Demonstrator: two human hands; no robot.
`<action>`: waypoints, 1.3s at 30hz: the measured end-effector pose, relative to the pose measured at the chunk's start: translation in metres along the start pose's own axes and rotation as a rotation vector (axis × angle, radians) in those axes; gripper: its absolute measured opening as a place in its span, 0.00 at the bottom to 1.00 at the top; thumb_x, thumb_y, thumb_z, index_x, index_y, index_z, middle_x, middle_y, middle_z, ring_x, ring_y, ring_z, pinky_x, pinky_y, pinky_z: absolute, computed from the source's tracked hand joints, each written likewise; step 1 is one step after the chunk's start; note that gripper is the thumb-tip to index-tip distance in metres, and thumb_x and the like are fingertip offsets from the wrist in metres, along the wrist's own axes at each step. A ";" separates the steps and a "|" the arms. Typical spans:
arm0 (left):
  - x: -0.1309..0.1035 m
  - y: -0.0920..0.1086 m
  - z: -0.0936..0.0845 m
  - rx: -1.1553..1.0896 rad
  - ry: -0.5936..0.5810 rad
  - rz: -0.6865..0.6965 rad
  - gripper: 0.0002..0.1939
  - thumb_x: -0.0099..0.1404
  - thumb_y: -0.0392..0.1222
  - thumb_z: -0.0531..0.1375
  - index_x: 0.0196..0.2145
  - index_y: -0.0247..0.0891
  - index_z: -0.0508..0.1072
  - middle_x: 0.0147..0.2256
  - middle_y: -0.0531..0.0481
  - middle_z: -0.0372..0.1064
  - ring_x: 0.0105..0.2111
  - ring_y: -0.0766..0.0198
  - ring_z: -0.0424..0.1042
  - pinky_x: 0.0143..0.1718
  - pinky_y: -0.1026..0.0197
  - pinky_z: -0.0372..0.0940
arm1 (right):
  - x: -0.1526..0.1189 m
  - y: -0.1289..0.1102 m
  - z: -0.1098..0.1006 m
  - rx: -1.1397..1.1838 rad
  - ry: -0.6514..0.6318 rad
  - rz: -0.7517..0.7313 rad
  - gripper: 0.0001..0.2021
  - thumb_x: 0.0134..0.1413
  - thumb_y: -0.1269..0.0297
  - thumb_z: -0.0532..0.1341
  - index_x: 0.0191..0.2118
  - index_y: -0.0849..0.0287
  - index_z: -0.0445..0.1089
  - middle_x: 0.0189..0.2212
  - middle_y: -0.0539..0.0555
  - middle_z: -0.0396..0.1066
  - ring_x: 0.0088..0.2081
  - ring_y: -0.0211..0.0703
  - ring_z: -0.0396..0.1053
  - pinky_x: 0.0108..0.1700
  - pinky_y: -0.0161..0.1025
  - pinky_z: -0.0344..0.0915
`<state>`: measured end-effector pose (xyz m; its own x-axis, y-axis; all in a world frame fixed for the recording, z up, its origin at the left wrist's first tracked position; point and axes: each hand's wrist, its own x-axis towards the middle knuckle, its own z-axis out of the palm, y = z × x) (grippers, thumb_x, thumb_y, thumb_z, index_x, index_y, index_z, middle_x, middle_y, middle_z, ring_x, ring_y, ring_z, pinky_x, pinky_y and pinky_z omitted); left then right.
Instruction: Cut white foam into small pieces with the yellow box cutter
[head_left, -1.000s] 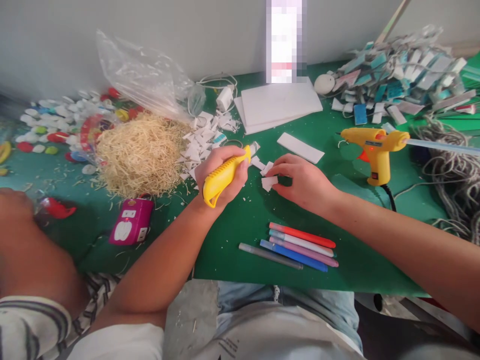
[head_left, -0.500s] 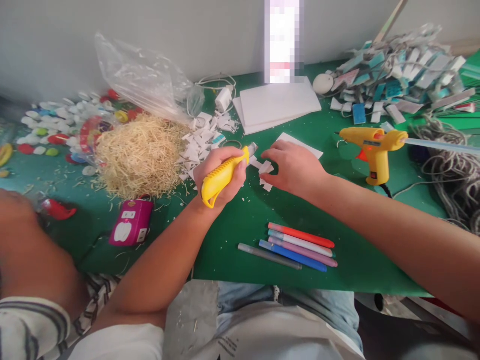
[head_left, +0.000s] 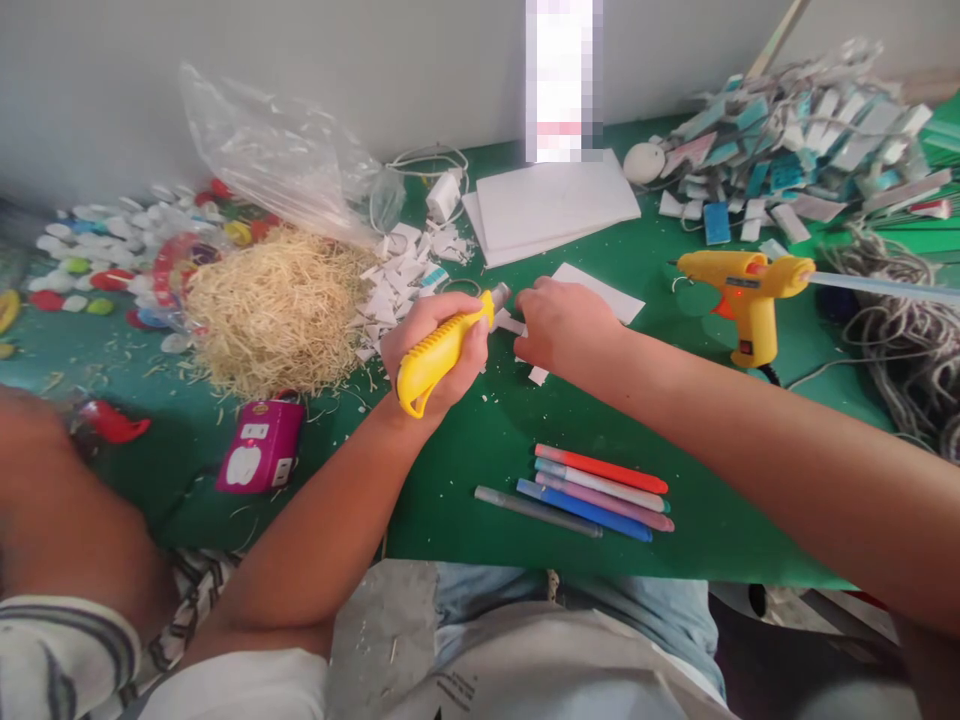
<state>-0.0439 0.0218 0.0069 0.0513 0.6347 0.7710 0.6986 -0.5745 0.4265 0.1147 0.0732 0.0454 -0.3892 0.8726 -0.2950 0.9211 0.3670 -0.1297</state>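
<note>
My left hand (head_left: 468, 358) is wrapped round a yellow utility knife (head_left: 433, 362), its tip end pointing up and right. Just to the right, my right hand (head_left: 564, 322) is bent over small white cut pieces (head_left: 538, 375) on the green table (head_left: 465, 470); its fingers are drawn together, and what they hold, if anything, is hidden. A white sheet piece (head_left: 600, 291) lies partly behind this hand. Left of the knife is a heap of white scraps (head_left: 394, 285). Larger white sheets (head_left: 559, 208) are stacked farther back.
Several markers (head_left: 592, 495) lie in front. A yellow glue gun (head_left: 750, 290) stands at right, near grey yarn (head_left: 892, 340) and a scrap pile (head_left: 802, 150). Straw (head_left: 274, 310), bottle caps (head_left: 97, 240) and a purple power box (head_left: 260, 446) are at left, beside another person's arm (head_left: 67, 500).
My right hand has moved slightly left over the small white pieces, and its fingers have drawn closer together. My left hand still holds the knife in nearly the same place.
</note>
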 end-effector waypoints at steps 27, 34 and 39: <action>0.002 -0.012 0.013 -0.295 -0.114 -0.438 0.29 0.67 0.70 0.58 0.51 0.44 0.73 0.36 0.50 0.79 0.25 0.63 0.76 0.29 0.57 0.73 | -0.028 0.069 0.020 0.335 0.536 -0.177 0.13 0.58 0.64 0.61 0.46 0.57 0.80 0.38 0.57 0.78 0.33 0.46 0.73 0.35 0.44 0.69; 0.003 -0.014 0.014 -0.286 -0.012 -0.477 0.27 0.66 0.71 0.59 0.47 0.47 0.75 0.26 0.55 0.73 0.21 0.64 0.71 0.26 0.56 0.70 | -0.059 0.082 0.049 0.404 0.639 -0.300 0.12 0.62 0.66 0.59 0.44 0.58 0.80 0.41 0.58 0.80 0.32 0.42 0.76 0.34 0.40 0.73; 0.005 -0.023 0.013 -0.248 0.074 -0.448 0.23 0.64 0.67 0.64 0.48 0.49 0.75 0.37 0.52 0.77 0.29 0.62 0.76 0.30 0.54 0.73 | -0.056 0.091 0.055 0.414 0.702 -0.352 0.12 0.63 0.67 0.59 0.45 0.59 0.80 0.41 0.59 0.81 0.38 0.45 0.79 0.40 0.41 0.77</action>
<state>-0.0506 0.0444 -0.0053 -0.2709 0.8133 0.5149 0.4495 -0.3661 0.8148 0.2198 0.0394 -0.0017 -0.4314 0.7774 0.4577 0.6196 0.6241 -0.4759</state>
